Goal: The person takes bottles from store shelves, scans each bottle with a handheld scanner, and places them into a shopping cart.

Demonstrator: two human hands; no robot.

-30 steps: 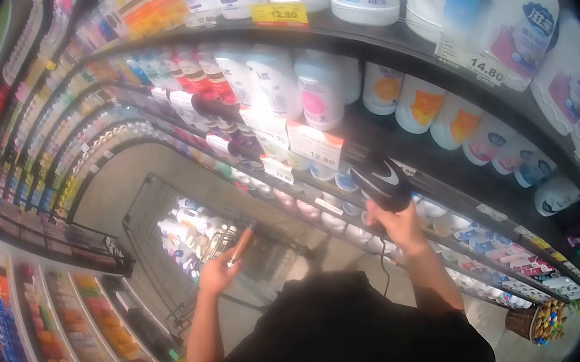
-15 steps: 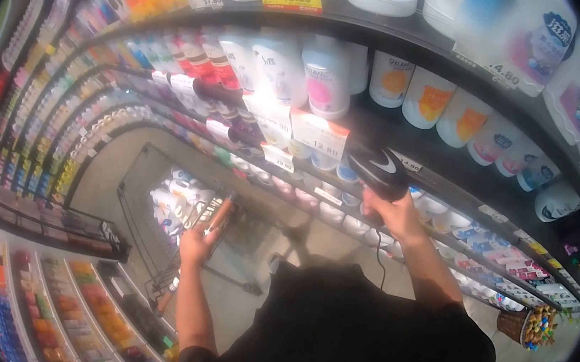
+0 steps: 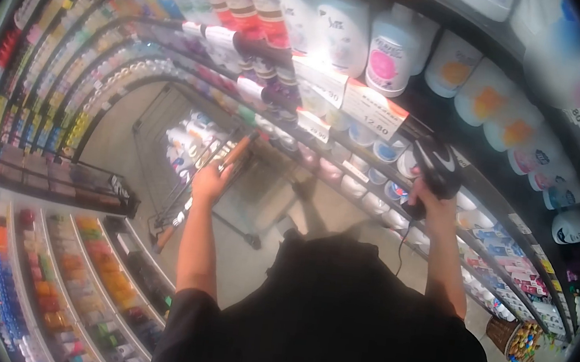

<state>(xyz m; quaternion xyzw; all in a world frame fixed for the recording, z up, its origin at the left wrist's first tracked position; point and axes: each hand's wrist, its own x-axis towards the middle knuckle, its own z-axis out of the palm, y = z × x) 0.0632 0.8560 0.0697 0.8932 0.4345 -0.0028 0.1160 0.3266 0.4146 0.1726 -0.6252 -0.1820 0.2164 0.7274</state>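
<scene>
My right hand [image 3: 437, 208] is closed around the grip of a black handheld barcode scanner [image 3: 441, 168] with a pale curved mark on its head and a thin cord [image 3: 404, 248] hanging below. The scanner is in front of the shelf edge, just below and right of a 12.80 price tag [image 3: 375, 111]. On the left, my left hand [image 3: 211, 181] is wrapped around the handle [image 3: 237, 151] of a shopping cart [image 3: 140, 125]. White packages with dark markings [image 3: 193, 143] lie in the cart beyond that hand.
Curved shelves run ahead and right, with white bottles bearing a pink label [image 3: 388, 60] and red bottles [image 3: 269, 18]. A low display [image 3: 55, 261] with colourful goods stands at left. A wicker basket [image 3: 501, 335] is on the floor at right.
My view has tilted down and shifted left, so shelf goods sit higher and farther right in it. The scanner now points lower along the shelf edge. My left hand stays on the cart handle.
</scene>
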